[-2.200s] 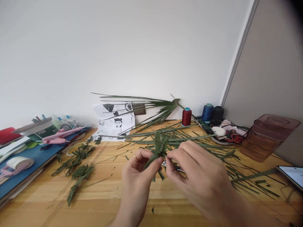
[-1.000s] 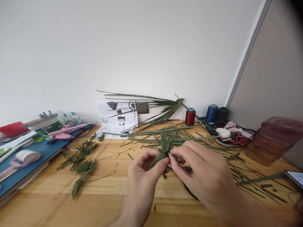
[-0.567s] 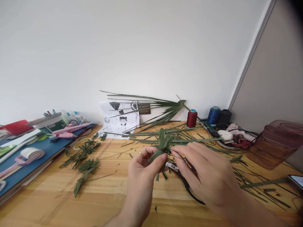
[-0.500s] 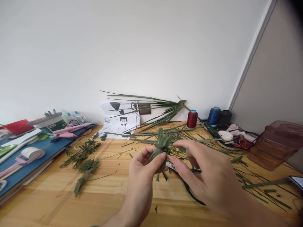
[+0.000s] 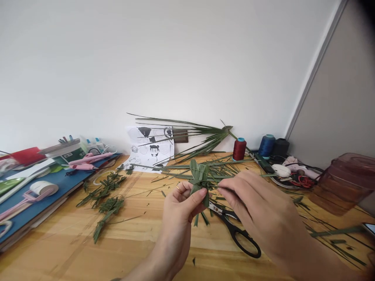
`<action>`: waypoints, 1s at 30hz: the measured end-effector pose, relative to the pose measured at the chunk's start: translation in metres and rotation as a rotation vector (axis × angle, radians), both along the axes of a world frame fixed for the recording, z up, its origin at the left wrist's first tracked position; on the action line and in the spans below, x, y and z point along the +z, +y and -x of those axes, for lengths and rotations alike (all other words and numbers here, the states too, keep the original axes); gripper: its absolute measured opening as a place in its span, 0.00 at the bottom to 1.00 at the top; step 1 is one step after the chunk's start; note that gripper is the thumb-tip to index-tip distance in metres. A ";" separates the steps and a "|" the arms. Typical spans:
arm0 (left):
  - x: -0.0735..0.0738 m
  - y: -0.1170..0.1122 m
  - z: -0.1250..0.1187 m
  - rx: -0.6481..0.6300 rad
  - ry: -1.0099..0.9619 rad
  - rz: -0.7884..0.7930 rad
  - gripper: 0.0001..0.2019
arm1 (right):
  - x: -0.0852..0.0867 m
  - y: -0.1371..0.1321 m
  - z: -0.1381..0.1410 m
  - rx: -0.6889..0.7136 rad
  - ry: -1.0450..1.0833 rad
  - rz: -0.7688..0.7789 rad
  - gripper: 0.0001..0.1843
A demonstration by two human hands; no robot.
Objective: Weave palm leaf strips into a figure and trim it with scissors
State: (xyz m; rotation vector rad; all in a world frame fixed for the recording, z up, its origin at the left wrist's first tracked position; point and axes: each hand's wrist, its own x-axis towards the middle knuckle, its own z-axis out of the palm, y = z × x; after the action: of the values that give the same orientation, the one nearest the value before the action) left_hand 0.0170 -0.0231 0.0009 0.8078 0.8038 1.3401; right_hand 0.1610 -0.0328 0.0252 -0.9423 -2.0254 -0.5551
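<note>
My left hand point(image 5: 181, 208) is closed around a small figure folded from green palm leaf point(image 5: 198, 173), thumb pressed on its front. Several leaf pieces stick up at its top, and cut strip ends hang below my fingers. Just to the right, my right hand point(image 5: 258, 210) pinches with thumb and forefinger. A thin strand point(image 5: 215, 187) seems to run from the leaf figure to that pinch; its material is too fine to tell. Below both hands, black-handled scissors point(image 5: 238, 233) lie on the table, the blade tips hidden behind the left hand and the leaf figure.
Woven leaf pieces point(image 5: 109, 208) lie at left on the wooden table point(image 5: 88, 257). Behind are printed drawings point(image 5: 154, 153), a palm frond point(image 5: 211, 134), a red thread spool point(image 5: 239, 149) and a blue spool point(image 5: 266, 146). A reddish clear container point(image 5: 341, 187) stands right; pink tools point(image 5: 90, 158) lie left.
My right hand has drawn a little to the right, away from the leaf figure, its thumb and forefinger now closed together. More of the scissors shows. My left hand keeps its hold.
</note>
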 end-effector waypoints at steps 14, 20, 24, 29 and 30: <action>0.009 -0.007 -0.007 0.159 0.024 -0.024 0.11 | -0.011 -0.003 0.004 0.040 -0.040 -0.045 0.06; 0.008 -0.007 -0.006 0.176 0.092 -0.067 0.10 | -0.011 -0.003 0.006 0.040 -0.039 -0.048 0.04; 0.006 -0.007 -0.006 0.168 0.121 -0.084 0.10 | -0.010 -0.003 0.007 0.031 -0.042 -0.059 0.04; 0.005 -0.009 -0.007 0.194 0.157 -0.104 0.11 | -0.011 -0.004 0.007 0.026 -0.037 -0.083 0.03; 0.005 -0.009 -0.007 0.202 0.168 -0.116 0.11 | -0.012 -0.003 0.007 0.031 -0.036 -0.082 0.03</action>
State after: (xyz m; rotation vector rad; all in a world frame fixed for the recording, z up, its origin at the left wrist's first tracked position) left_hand 0.0236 -0.0325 0.0059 0.9605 0.9667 1.5234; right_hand 0.1543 -0.0361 0.0129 -0.8564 -2.0294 -0.6378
